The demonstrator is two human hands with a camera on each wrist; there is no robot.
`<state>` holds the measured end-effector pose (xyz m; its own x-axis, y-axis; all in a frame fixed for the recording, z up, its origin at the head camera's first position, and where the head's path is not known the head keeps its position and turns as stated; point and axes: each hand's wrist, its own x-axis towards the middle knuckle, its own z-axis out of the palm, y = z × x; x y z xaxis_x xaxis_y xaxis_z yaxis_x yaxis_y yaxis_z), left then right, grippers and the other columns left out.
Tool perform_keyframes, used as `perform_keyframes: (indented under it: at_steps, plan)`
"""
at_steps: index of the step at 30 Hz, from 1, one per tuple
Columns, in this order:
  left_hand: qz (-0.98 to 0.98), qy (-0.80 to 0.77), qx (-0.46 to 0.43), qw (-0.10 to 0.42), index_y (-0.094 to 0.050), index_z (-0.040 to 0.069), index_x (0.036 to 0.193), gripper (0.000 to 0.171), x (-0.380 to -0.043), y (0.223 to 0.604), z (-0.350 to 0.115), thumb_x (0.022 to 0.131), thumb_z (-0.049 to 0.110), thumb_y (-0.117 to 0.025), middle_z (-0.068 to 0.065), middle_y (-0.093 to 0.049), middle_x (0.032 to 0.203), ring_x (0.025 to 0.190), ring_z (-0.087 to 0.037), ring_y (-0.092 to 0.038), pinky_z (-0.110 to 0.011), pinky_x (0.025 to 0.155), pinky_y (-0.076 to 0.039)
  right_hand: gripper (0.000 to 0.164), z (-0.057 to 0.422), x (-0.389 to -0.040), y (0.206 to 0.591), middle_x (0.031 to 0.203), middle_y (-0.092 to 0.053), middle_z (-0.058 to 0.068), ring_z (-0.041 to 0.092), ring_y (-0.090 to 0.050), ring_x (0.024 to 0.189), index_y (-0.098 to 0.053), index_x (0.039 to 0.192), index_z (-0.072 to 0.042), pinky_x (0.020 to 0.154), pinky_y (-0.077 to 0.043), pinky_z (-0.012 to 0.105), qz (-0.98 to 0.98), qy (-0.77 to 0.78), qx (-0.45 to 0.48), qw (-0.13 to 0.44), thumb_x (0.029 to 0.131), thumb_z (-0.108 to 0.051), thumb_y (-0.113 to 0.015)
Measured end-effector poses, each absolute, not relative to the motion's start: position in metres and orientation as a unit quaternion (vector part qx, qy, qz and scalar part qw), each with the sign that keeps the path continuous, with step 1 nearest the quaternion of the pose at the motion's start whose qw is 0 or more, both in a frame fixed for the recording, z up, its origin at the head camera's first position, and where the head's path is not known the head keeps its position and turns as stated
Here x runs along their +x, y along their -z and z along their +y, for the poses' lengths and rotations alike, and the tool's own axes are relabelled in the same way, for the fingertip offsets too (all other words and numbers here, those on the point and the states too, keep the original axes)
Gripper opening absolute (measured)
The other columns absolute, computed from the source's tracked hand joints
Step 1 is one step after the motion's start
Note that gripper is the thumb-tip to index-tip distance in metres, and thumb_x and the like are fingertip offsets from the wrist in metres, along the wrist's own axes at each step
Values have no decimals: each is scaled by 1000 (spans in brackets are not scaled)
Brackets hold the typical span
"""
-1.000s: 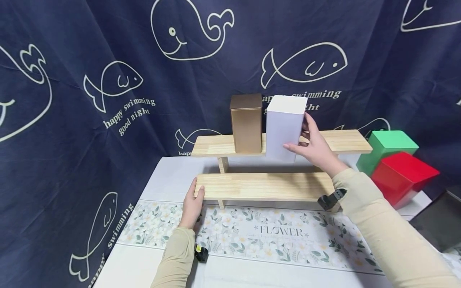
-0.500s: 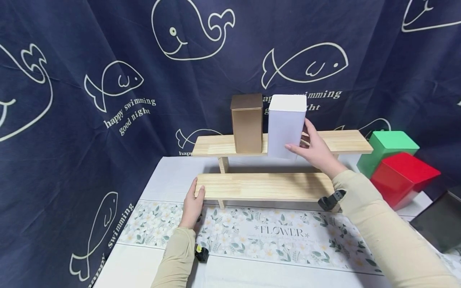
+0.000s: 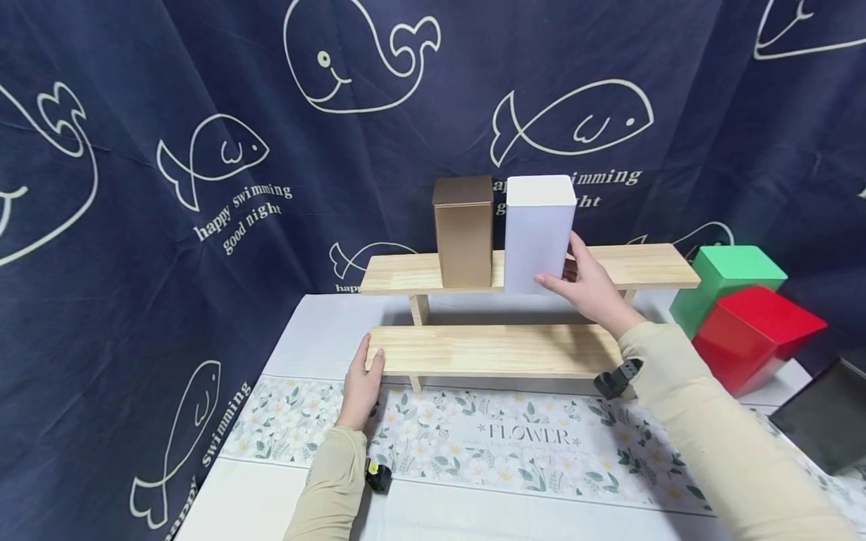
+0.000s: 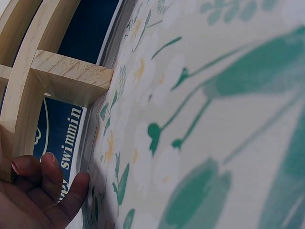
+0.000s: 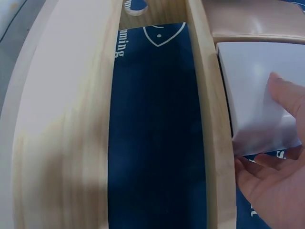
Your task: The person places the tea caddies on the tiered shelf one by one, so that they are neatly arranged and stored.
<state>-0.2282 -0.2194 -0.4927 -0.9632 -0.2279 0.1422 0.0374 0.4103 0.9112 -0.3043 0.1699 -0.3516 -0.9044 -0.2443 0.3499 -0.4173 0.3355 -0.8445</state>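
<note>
A tall white box (image 3: 539,237) stands upright at the upper board of a two-tier wooden shelf (image 3: 473,349), just right of a brown box (image 3: 464,237). My right hand (image 3: 591,282) holds the white box low on its right side, thumb across the front. In the right wrist view, the white box (image 5: 257,95) is right at the board's front edge, and my right hand (image 5: 279,176) has its other fingers along the box's side. My left hand (image 3: 361,383) grips the left end of the lower board, thumb on top; its other fingers (image 4: 50,174) curl beneath in the left wrist view.
A green box (image 3: 727,282) and a red box (image 3: 758,330) stand right of the shelf, with a dark box (image 3: 825,413) nearer the right edge. A floral cloth (image 3: 534,481) covers the table. A navy curtain (image 3: 223,68) hangs behind.
The white box has shifted back and slightly right, from overhanging the upper board's front edge to nearly level with it. My right hand has moved with it. The left hand has stayed put.
</note>
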Motion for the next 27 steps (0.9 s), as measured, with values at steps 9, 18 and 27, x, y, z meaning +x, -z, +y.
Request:
perform_keyframes:
  at_steps: [9, 18, 27]
  plan:
    - [-825, 548, 55, 123, -25, 12, 156, 59, -228, 492, -219, 104, 32, -46, -12, -30, 157, 144, -27, -26, -42, 118, -22, 90, 167, -303, 355, 143, -41, 27, 44, -48, 125, -12, 157, -11, 103, -41, 54, -833, -512, 185, 98, 91, -19, -72]
    - [-832, 538, 57, 121, -24, 13, 156, 59, -229, 494, -219, 104, 33, -45, -12, -29, 157, 144, -28, -25, -43, 118, -22, 87, 165, -304, 357, 141, -44, 28, 43, -51, 123, -16, 156, -7, 102, -42, 53, -840, -501, 175, 114, 91, -21, -72]
    - [-836, 532, 59, 123, -25, 14, 156, 59, -229, 494, -219, 104, 33, -45, -11, -30, 157, 144, -27, -26, -42, 118, -22, 84, 165, -306, 361, 141, -43, 27, 43, -50, 124, -18, 155, -6, 104, -41, 53, -843, -496, 171, 118, 92, -24, -70]
